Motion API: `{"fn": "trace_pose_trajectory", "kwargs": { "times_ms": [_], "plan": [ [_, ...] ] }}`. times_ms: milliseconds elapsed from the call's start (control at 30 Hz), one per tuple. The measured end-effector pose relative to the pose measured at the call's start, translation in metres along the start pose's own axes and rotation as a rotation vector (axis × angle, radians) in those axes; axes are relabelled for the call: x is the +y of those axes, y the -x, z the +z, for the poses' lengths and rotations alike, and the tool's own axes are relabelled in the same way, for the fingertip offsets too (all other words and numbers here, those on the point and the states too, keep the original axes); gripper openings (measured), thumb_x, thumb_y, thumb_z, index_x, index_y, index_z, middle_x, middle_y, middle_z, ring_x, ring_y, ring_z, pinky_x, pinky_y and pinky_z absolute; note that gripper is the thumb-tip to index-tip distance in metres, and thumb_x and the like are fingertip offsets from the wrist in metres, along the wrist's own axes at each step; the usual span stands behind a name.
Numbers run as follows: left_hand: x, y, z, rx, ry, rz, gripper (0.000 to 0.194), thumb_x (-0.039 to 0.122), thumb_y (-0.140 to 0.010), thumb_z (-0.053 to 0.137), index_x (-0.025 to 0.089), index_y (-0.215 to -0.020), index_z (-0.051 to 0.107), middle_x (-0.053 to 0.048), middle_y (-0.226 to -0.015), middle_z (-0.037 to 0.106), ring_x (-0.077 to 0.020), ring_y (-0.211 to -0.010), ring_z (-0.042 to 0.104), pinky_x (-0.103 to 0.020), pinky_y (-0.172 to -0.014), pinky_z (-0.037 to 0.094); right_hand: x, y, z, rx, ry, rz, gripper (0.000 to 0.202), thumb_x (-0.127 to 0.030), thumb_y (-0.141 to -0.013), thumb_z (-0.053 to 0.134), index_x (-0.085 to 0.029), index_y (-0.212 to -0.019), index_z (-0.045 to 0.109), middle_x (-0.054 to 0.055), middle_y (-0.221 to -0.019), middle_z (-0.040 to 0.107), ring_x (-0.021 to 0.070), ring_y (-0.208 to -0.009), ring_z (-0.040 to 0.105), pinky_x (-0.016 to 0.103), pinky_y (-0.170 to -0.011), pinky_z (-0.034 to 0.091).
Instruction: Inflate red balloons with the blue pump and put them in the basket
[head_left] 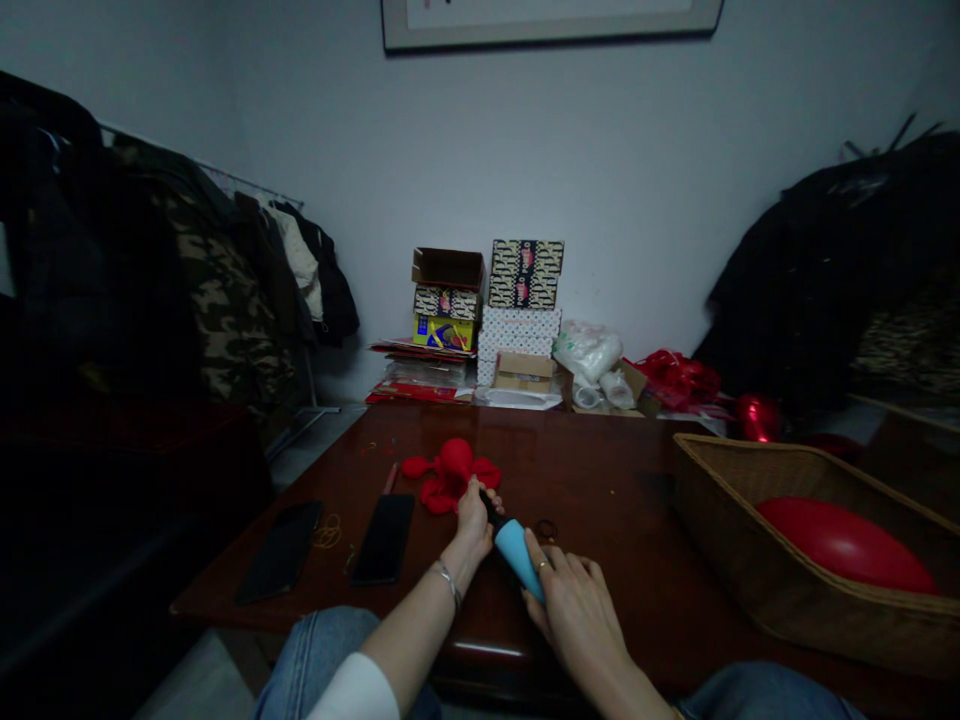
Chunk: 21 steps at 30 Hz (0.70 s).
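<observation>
A light blue hand pump (519, 555) with a black front end slants over the near side of the table. My right hand (577, 600) is closed around its blue barrel, a ring on one finger. At the black tip my left hand (474, 520) is closed, fingers pinched where the nozzle meets a red balloon (456, 462). The balloon bulges a little just beyond my left fingers, and limp red lobes lie around it on the table. The exact spot where balloon and nozzle join is hidden by my left fingers.
On the dark wooden table (585, 470) lie two black phones (382, 540), yellow rubber bands (328, 532), a red pen-like stick (391, 478) and a black ring (547, 529). At right, a wicker basket (750, 590) holds a large red balloon (844, 545). Stacked boxes (517, 335) stand behind.
</observation>
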<state>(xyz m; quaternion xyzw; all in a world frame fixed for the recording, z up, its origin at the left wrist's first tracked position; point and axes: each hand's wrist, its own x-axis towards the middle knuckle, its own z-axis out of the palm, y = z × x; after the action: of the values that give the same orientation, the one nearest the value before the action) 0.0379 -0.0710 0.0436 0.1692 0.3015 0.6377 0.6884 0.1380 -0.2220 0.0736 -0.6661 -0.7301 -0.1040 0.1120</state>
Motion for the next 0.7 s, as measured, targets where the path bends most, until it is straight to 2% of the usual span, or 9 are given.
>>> {"fn": "trace_pose_trajectory", "kwargs": {
  "times_ms": [200, 533, 700],
  "plan": [
    [0.008, -0.008, -0.001, 0.038, -0.027, 0.039, 0.033, 0.043, -0.081, 0.056, 0.019, -0.066, 0.038, 0.007, -0.047, 0.039, -0.0067, -0.036, 0.038, -0.018, -0.037, 0.028, 0.002, 0.011, 0.002, 0.025, -0.026, -0.019, 0.059, -0.021, -0.080, 0.053, -0.022, -0.137, 0.038, 0.009, -0.107, 0.063, 0.0233, -0.095, 0.057, 0.038, -0.084, 0.036],
    [0.019, -0.016, -0.003, 0.020, 0.032, 0.034, 0.027, 0.035, -0.085, 0.052, 0.019, -0.068, 0.039, 0.006, -0.050, 0.040, -0.0067, -0.038, 0.040, -0.017, -0.038, 0.028, 0.032, 0.048, 0.012, 0.111, -0.081, -0.081, 0.062, -0.029, -0.079, 0.053, -0.028, -0.139, 0.035, 0.006, -0.112, 0.063, 0.0229, -0.091, 0.058, 0.038, -0.082, 0.038],
    [0.018, -0.012, -0.001, 0.002, 0.040, 0.019, 0.029, 0.038, -0.083, 0.055, 0.019, -0.067, 0.040, 0.005, -0.050, 0.041, -0.0070, -0.039, 0.040, -0.018, -0.039, 0.030, 0.037, 0.052, 0.012, 0.113, -0.089, -0.078, 0.062, -0.030, -0.078, 0.054, -0.028, -0.138, 0.037, 0.005, -0.112, 0.064, 0.0236, -0.089, 0.059, 0.039, -0.081, 0.040]
  ]
}}
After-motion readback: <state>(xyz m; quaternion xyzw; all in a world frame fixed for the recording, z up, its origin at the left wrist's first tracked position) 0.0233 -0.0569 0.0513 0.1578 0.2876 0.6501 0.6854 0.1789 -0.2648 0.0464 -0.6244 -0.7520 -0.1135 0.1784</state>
